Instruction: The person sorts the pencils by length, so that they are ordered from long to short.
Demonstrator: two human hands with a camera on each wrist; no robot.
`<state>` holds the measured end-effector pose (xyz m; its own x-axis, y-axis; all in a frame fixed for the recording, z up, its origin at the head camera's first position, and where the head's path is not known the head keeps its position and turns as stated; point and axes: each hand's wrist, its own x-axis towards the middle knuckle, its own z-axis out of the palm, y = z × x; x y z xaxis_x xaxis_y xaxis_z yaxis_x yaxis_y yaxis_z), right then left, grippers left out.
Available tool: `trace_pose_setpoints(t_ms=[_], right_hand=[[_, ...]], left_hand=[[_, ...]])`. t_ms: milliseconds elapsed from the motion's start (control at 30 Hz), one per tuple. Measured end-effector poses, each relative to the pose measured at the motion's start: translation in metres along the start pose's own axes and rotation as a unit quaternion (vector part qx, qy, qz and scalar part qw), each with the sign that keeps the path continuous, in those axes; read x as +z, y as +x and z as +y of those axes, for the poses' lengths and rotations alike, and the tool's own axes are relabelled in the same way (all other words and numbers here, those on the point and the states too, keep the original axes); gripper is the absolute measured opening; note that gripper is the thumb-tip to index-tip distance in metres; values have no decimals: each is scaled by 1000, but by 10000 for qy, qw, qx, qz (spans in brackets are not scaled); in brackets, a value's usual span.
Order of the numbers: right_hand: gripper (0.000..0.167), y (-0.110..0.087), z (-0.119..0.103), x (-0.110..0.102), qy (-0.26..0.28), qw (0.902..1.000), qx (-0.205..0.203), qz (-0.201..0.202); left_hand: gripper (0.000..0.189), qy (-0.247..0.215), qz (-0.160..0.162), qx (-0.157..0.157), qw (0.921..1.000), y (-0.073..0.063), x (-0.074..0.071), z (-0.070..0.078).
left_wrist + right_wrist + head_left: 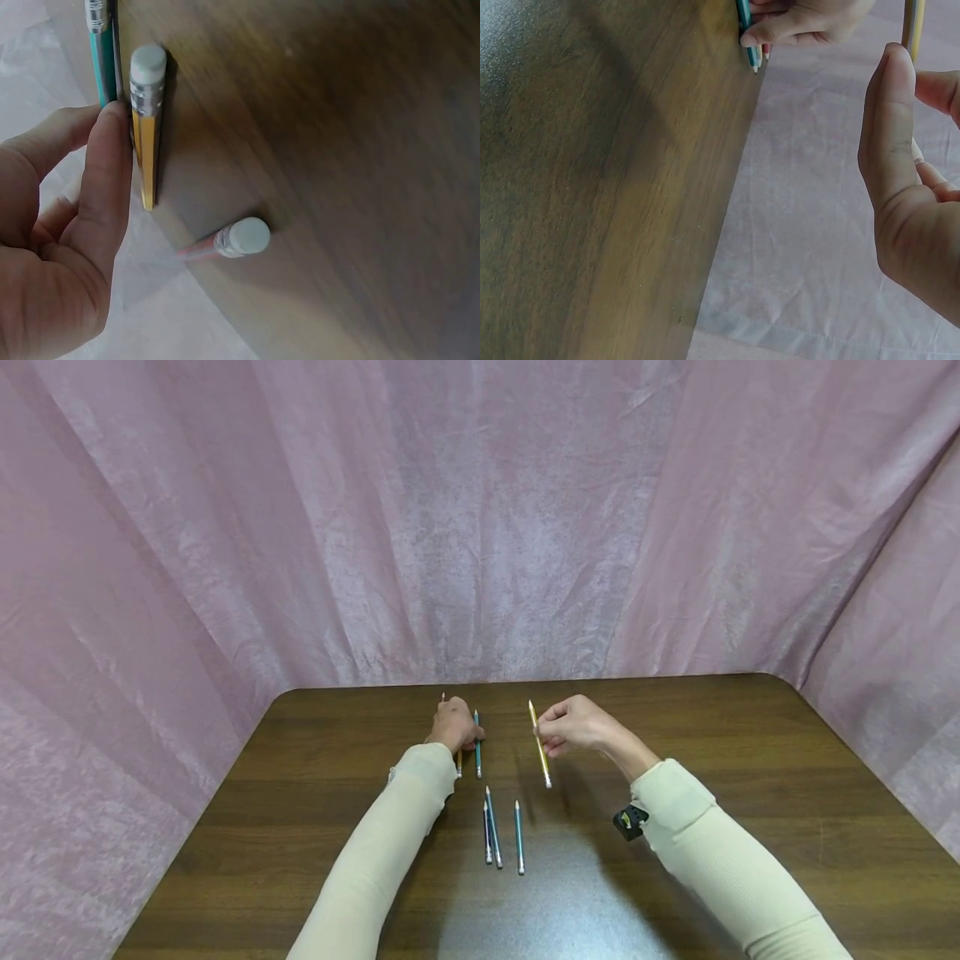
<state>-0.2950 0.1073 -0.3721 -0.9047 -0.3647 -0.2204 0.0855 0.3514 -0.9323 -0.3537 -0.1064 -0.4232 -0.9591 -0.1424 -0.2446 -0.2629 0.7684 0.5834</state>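
Observation:
My right hand [576, 725] pinches a yellow pencil [542, 756] between thumb and fingertips, point away from me. In the right wrist view part of that yellow pencil [913, 30] rises above the fingertips. Farther left, my left hand [453, 724] pinches a teal pencil [477, 760] near the far side of the table. Beside it in the left wrist view lie an orange-yellow pencil [147, 150] and a red pencil [202, 249], eraser ends toward the camera. From the head, the left hand covers most of these two.
Closer to me on the brown wooden table [315, 810] lie a dark blue pencil [487, 839], a blue pencil [493, 831] and another teal pencil [519, 839]. A pink curtain [487, 527] hangs behind the far edge. A small black device [630, 822] sits at the right wrist.

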Motion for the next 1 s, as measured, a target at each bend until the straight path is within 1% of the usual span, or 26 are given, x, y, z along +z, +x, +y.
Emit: trace_pose_setpoints(t_ms=[333, 533, 667, 800, 1000], right_hand=[[20, -1, -2, 1, -135, 9999, 72, -20], [21, 1, 0, 5, -71, 9999, 118, -41], [20, 1, 0, 6, -77, 9998, 160, -30], [19, 0, 0, 6, -115, 9998, 134, -7], [18, 0, 0, 5, -153, 9998, 97, -48]], left_hand=[[17, -7, 50, 105, 9999, 0, 1, -2], [16, -20, 97, 98, 9999, 1, 2, -3], [17, 56, 179, 150, 9997, -1, 3, -3], [19, -24, 283, 242, 9993, -5, 3, -3], [18, -105, 285, 218, 9993, -6, 3, -4]])
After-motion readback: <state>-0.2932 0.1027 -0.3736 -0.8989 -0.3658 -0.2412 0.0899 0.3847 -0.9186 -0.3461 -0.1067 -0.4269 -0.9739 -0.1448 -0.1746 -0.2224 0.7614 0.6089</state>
